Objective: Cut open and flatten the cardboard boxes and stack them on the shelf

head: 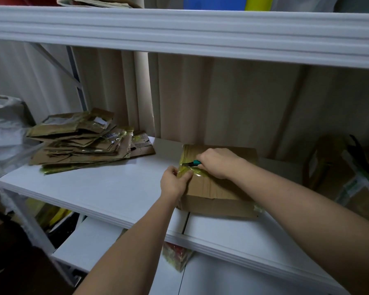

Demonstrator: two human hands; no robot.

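Dim, cool light overall; brightest on the white shelf (107, 188) board, centre-left. Lower left of frame is lost in deep shadow. Glare is seen on the yellow tape (184, 167). Straight edges are bowed by wide-angle distortion; soft blur is noted twd the corners.

beige curtain (232, 99) backdrop | white rack beam (179, 33) overhead | light dim, perhaps

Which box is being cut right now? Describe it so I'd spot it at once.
Find the white shelf at the middle. Right of the flattened stack sits one whole brown box with yellowish tape. Both hands are on it, the right hand holding a teal cutter; the stack lies flat.
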